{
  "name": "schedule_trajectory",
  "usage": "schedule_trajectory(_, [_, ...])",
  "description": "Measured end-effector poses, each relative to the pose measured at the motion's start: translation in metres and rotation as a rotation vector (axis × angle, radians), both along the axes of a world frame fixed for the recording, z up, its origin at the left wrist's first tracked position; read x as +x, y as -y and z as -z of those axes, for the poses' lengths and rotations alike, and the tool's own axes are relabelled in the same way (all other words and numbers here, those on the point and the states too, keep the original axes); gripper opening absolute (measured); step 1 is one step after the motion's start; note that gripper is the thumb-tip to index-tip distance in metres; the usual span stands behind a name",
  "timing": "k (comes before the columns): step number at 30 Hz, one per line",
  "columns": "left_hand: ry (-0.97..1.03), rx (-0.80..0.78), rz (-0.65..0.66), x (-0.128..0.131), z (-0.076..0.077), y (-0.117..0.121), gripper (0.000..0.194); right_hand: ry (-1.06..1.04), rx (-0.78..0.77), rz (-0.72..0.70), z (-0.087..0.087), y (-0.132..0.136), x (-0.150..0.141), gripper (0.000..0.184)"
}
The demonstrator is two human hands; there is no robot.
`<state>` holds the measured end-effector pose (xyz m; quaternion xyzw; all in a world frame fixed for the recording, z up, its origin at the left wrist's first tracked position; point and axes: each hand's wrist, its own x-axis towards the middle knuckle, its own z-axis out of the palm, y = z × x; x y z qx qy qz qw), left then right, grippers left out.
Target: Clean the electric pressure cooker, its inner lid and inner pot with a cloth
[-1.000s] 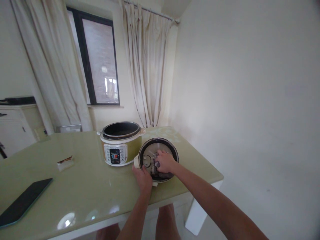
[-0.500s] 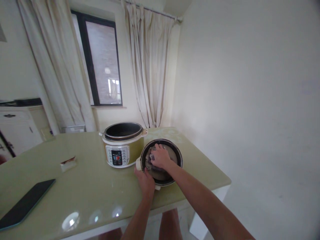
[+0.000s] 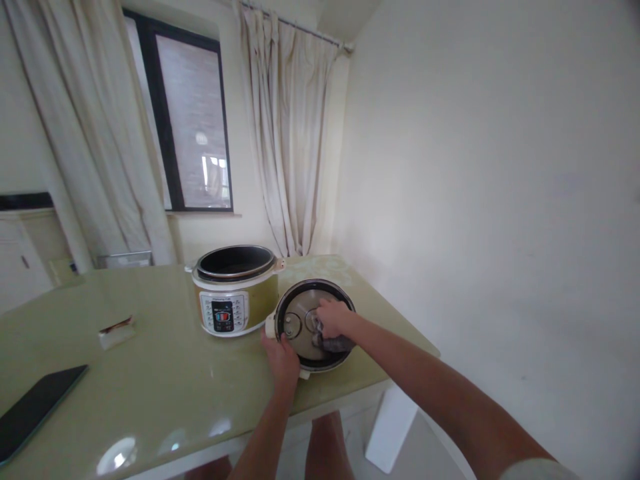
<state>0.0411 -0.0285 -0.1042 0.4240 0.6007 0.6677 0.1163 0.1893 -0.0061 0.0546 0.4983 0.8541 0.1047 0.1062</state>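
A round pressure cooker lid (image 3: 300,308) rests on the table with its metal inner side facing up. My left hand (image 3: 283,360) grips its rim at the near left, thumb over the edge. Inside the lid, my right hand (image 3: 334,319) is closed on a crumpled grey cloth (image 3: 333,343), which lies against the right part of the metal. Just left of the lid stands the electric pressure cooker (image 3: 235,293), without its lid, its dark inner pot showing and its control panel facing me.
The glossy green table (image 3: 165,373) runs up to the wall on the right. A dark flat tablet-like slab (image 3: 40,407) lies at the left front. Behind it is a small whitish packet (image 3: 117,332). Curtains (image 3: 285,133) and a window (image 3: 195,120) are at the back.
My right hand has moved the cloth from the left and middle of the lid to its right side, uncovering the round fittings. My left hand keeps its hold. The view has turned slightly right.
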Motion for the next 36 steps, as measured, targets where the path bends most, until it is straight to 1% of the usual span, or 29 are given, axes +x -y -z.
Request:
schedule_trajectory(2, [-0.018,-0.003,0.0,0.001,-0.001,0.002,0.055,0.065,0.088,0.008,-0.009,-0.012,-0.004,0.029])
schedule_trajectory(3, [-0.021,-0.008,-0.006,0.001,-0.001,0.002,0.055,0.072,0.124,-0.024,-0.013,-0.019,-0.007,0.024])
schedule_trajectory(4, [-0.019,-0.017,-0.013,0.002,-0.001,0.003,0.054,0.068,0.142,-0.102,-0.016,-0.024,-0.01,0.023])
schedule_trajectory(5, [-0.016,-0.025,-0.017,0.002,0.0,0.003,0.053,0.065,0.143,-0.227,-0.018,-0.03,-0.014,0.026])
schedule_trajectory(8, [-0.011,-0.012,0.004,0.002,0.002,0.003,0.05,0.083,0.088,-0.734,-0.021,-0.042,-0.026,0.036])
schedule_trajectory(9, [-0.011,-0.002,0.016,0.002,0.003,0.003,0.05,0.091,0.066,-0.848,-0.021,-0.045,-0.029,0.038])
schedule_trajectory(10, [-0.011,0.004,0.022,0.002,0.003,0.004,0.05,0.093,0.056,-0.893,-0.021,-0.048,-0.03,0.039])
schedule_trajectory(11, [-0.01,0.005,0.023,0.003,0.003,0.004,0.05,0.085,0.067,-0.882,-0.021,-0.05,-0.031,0.039])
schedule_trajectory(12, [-0.009,0.0,0.018,0.003,0.002,0.005,0.051,0.068,0.098,-0.829,-0.021,-0.051,-0.029,0.037])
schedule_trajectory(15, [-0.017,-0.005,-0.004,0.004,-0.001,0.006,0.052,0.004,0.225,-0.581,-0.021,-0.048,-0.016,0.029])
schedule_trajectory(17, [-0.023,0.006,-0.011,0.005,-0.003,0.007,0.052,-0.007,0.262,-0.402,-0.022,-0.042,-0.002,0.026])
schedule_trajectory(20, [-0.018,0.018,-0.005,0.006,-0.008,0.009,0.053,0.034,0.216,-0.138,-0.022,-0.025,0.019,0.03])
schedule_trajectory(22, [-0.009,0.029,0.008,0.006,-0.012,0.011,0.054,0.062,0.134,-0.032,-0.018,-0.01,0.029,0.038])
schedule_trajectory(24, [-0.001,0.045,0.026,0.007,-0.017,0.013,0.053,0.076,0.038,-0.017,-0.011,0.006,0.035,0.042])
schedule_trajectory(27, [0.006,0.056,0.05,0.008,-0.022,0.017,0.055,0.069,-0.092,-0.089,0.001,0.024,0.036,0.042])
schedule_trajectory(29, [0.009,0.051,0.058,0.009,-0.024,0.019,0.057,0.003,-0.175,-0.147,0.008,0.028,0.03,0.041])
schedule_trajectory(31, [0.012,0.047,0.066,0.008,-0.024,0.018,0.058,-0.126,-0.242,-0.206,0.016,0.027,0.02,0.041])
schedule_trajectory(33, [0.015,0.04,0.06,0.008,-0.022,0.016,0.059,-0.314,-0.245,-0.246,0.025,0.023,0.006,0.042])
schedule_trajectory(34, [0.015,0.038,0.054,0.007,-0.02,0.015,0.058,-0.424,-0.216,-0.25,0.03,0.021,-0.001,0.041])
schedule_trajectory(36, [0.015,0.038,0.04,0.005,-0.015,0.013,0.057,-0.633,-0.118,-0.211,0.041,0.018,-0.015,0.038])
